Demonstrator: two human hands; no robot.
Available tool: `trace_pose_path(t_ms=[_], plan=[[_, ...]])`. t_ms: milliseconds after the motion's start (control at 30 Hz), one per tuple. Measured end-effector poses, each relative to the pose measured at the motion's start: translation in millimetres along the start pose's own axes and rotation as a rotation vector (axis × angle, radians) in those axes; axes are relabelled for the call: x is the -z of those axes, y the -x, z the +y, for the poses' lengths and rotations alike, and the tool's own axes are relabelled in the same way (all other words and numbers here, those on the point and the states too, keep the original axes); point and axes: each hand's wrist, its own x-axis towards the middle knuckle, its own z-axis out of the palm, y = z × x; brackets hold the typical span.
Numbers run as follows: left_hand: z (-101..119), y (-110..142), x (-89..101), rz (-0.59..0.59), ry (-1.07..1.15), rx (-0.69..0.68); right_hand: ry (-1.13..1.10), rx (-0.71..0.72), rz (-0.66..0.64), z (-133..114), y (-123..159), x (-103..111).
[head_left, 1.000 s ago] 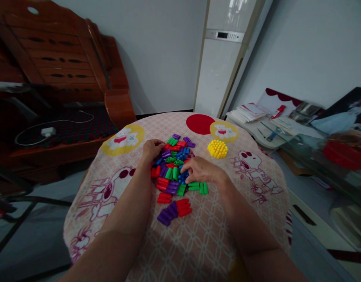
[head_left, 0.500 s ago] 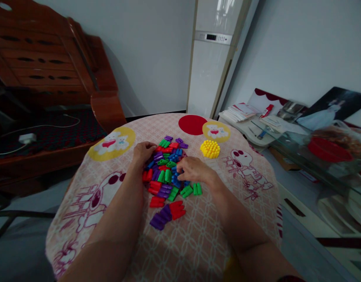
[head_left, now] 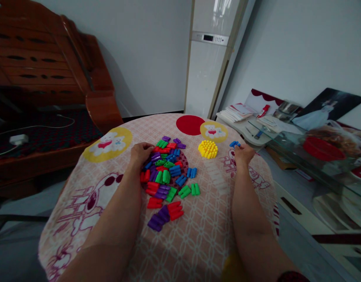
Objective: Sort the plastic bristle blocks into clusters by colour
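On the round table lies a loose pile of red, green, purple and blue plastic building pieces [head_left: 162, 177], small joined tubes in pairs or rows. My left hand [head_left: 140, 154] rests against the pile's left edge, its fingers curled together; what they hold, if anything, is hidden. Out to the right, near the table's far right edge, my right hand [head_left: 244, 154] is closed on a blue building piece [head_left: 235, 144], pinched at the fingertips. Between my right hand and the pile sits a cluster of yellow knobbed pieces [head_left: 208, 149]. Two purple pieces [head_left: 158, 219] and a red one [head_left: 175, 210] lie nearest me.
A patterned cloth [head_left: 195, 239] covers the table. Beyond its left side stands a wooden bench [head_left: 101, 105] with a white charger [head_left: 18, 139]. To the right is a glass-topped cabinet [head_left: 282, 147] bearing papers [head_left: 236, 113], a red bowl [head_left: 323, 149] and a photo [head_left: 330, 107].
My right hand has left the pile and moved right, past the yellow cluster, carrying a blue piece. More blue pieces show where it was. My left hand stays at the pile while the view shifts slightly.
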Motion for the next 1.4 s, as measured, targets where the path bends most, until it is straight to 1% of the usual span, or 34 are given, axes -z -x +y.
trace_pose_path(t_ms=[67,100,167,233,300,333,367,400,433,467,533,567,600,633,667,700,733,800,867,900,967,1033,1067,1100,1133,1167,1233,1267,1333,1400], plan=[[1,1,0.0,-0.012,0.001,0.013,0.062,-0.099,0.054,9,4,-4],[1,1,0.1,-0.018,-0.002,0.022,0.087,-0.129,0.049,10,6,-6],[2,1,0.1,-0.029,-0.007,0.037,0.134,-0.144,-0.006,9,8,-6],[2,0,-0.2,-0.032,-0.014,0.041,0.162,-0.162,-0.012,4,9,-4],[1,-1,-1.0,-0.033,-0.018,0.036,0.167,-0.168,0.044,-6,9,3],[1,-2,-1.6,-0.031,-0.016,0.035,0.156,-0.148,0.06,-14,9,8],[0,-2,-2.3,-0.031,-0.012,0.037,0.132,-0.109,0.037,-23,9,13],[-2,-3,-3.1,-0.03,-0.004,0.038,0.097,-0.055,-0.038,-33,11,17],[-3,-3,-3.8,-0.026,0.005,0.038,0.048,0.013,-0.174,-45,14,22],[-4,-3,-4.5,-0.023,0.014,0.035,-0.005,0.077,-0.358,-57,19,26],[-6,-4,-5.4,-0.024,0.027,0.027,-0.066,0.147,-0.751,-82,33,31],[-7,-4,-5.6,-0.025,0.031,0.024,-0.045,0.176,-0.911,-94,42,31],[-8,-4,-5.6,-0.029,0.034,0.023,-0.002,0.208,-1.034,-105,51,30],[-8,-5,-5.6,-0.034,0.037,0.023,0.035,0.256,-1.112,-115,60,28],[-9,-5,-5.4,-0.036,0.041,0.024,0.078,0.312,-1.157,-123,68,26],[-9,-5,-5.2,-0.036,0.045,0.026,0.127,0.37,-1.174,-129,75,22],[-9,-6,-5.0,-0.038,0.048,0.03,0.167,0.423,-1.171,-134,81,18],[-9,-6,-4.6,-0.04,0.048,0.037,0.19,0.52,-1.123,-140,88,11],[-9,-7,-4.4,-0.043,0.042,0.043,0.108,0.593,-1.014,-140,88,7],[-9,-7,-4.3,-0.045,0.039,0.045,0.039,0.608,-0.95,-138,86,6],[-8,-6,-4.0,-0.042,0.039,0.047,-0.12,0.579,-0.854,-131,76,7],[-6,-6,-3.5,-0.039,0.039,0.049,-0.263,0.474,-0.811,-117,62,14],[-5,-5,-3.0,-0.038,0.034,0.049,-0.313,0.413,-0.788,-108,53,19],[-4,-5,-2.5,-0.036,0.026,0.045,-0.329,0.341,-0.738,-98,44,25],[-3,-4,-2.1,-0.032,0.014,0.04,-0.299,0.268,-0.685,-86,36,31],[-2,-4,-1.7,-0.029,0.001,0.034,-0.231,0.21,-0.595,-74,28,37],[-1,-3,-1.3,-0.023,-0.019,0.024,0.008,0.133,-0.413,-50,15,48],[-1,-3,-1.3,-0.022,-0.021,0.023,0.132,0.117,-0.344,-38,10,52],[-2,-3,-1.8,-0.024,-0.019,0.033,0.341,0.089,-0.272,-19,5,57],[-3,-3,-2.5,-0.028,-0.013,0.038,0.463,0.057,-0.253,-7,4,58]])
